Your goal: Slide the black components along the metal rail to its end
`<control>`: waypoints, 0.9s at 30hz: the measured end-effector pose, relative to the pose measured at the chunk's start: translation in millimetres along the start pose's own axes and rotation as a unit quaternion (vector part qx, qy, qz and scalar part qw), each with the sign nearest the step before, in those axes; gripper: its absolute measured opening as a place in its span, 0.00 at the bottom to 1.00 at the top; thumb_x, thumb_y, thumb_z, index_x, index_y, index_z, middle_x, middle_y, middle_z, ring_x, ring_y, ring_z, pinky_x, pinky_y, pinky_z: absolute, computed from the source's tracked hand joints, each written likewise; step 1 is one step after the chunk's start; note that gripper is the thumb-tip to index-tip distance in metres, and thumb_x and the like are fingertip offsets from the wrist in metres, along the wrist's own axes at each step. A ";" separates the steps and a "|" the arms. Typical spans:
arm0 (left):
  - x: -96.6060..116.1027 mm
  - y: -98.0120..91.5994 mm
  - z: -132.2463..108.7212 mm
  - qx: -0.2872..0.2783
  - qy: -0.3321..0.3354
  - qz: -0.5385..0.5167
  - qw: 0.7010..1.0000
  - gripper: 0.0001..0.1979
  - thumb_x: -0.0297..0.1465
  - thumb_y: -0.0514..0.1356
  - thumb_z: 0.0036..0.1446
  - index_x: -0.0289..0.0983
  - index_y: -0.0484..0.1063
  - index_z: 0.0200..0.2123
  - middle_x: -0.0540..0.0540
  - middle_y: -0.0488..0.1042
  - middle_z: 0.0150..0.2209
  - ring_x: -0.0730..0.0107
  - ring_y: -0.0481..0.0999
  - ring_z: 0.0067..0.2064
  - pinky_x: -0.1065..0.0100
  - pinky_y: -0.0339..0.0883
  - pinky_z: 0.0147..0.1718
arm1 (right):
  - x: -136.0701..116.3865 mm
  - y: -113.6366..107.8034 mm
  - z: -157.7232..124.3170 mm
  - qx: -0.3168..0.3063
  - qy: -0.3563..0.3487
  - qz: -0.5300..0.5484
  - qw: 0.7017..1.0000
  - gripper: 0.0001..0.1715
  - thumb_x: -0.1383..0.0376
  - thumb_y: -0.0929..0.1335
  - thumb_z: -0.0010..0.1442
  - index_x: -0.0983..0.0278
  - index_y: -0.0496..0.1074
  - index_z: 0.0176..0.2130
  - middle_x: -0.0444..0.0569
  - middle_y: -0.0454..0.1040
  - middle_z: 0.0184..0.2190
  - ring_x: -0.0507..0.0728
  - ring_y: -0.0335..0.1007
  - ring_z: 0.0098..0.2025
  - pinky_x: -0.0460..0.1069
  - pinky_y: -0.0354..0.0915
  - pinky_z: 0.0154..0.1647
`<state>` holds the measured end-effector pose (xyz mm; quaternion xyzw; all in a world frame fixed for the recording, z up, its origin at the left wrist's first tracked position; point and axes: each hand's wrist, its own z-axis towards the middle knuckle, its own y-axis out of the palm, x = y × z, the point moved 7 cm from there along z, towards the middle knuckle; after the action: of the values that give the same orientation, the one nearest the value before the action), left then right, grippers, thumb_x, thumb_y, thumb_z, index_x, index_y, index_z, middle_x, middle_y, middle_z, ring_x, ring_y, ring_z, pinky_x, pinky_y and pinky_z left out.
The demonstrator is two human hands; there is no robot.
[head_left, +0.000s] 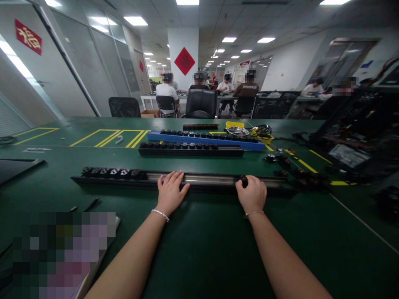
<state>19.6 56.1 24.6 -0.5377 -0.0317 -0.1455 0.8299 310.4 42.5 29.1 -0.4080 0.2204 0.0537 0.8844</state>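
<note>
A long black rail (205,180) lies across the green table in front of me, with several black sockets (109,172) seated at its left end. My left hand (170,192) lies flat on the rail near its middle, fingers stretched out and holding nothing. My right hand (251,194) is closed around a small black socket (243,180) sitting on the rail to the right of the middle.
Two more socket rails lie farther back, one black (190,149) and one on a blue base (205,138). Loose black sockets (289,164) and a metal bowl (238,131) sit at the right. Chairs and seated people are beyond the table's far edge.
</note>
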 end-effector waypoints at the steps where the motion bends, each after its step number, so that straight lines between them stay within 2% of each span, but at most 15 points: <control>1: -0.1 0.1 0.1 -0.001 0.000 0.000 1.000 0.23 0.42 0.50 0.61 0.46 0.66 0.57 0.46 0.66 0.60 0.55 0.61 0.61 0.47 0.44 0.61 | 0.2 -0.3 0.1 0.003 0.000 -0.001 1.000 0.19 0.59 0.61 0.55 0.67 0.73 0.39 0.59 0.73 0.42 0.63 0.65 0.48 0.59 0.54 0.55; 27: 0.7 -1.4 0.1 0.002 0.001 -0.001 1.000 0.23 0.43 0.50 0.61 0.44 0.67 0.57 0.46 0.67 0.59 0.55 0.61 0.61 0.46 0.44 0.61 | 12.7 -9.1 5.3 0.016 0.034 -0.018 0.999 0.18 0.61 0.61 0.53 0.69 0.73 0.38 0.59 0.74 0.41 0.63 0.66 0.46 0.59 0.56 0.54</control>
<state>19.9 55.5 26.1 -0.5358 -0.0315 -0.1473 0.8308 326.1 39.4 33.0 -0.3989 0.2443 0.0205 0.8836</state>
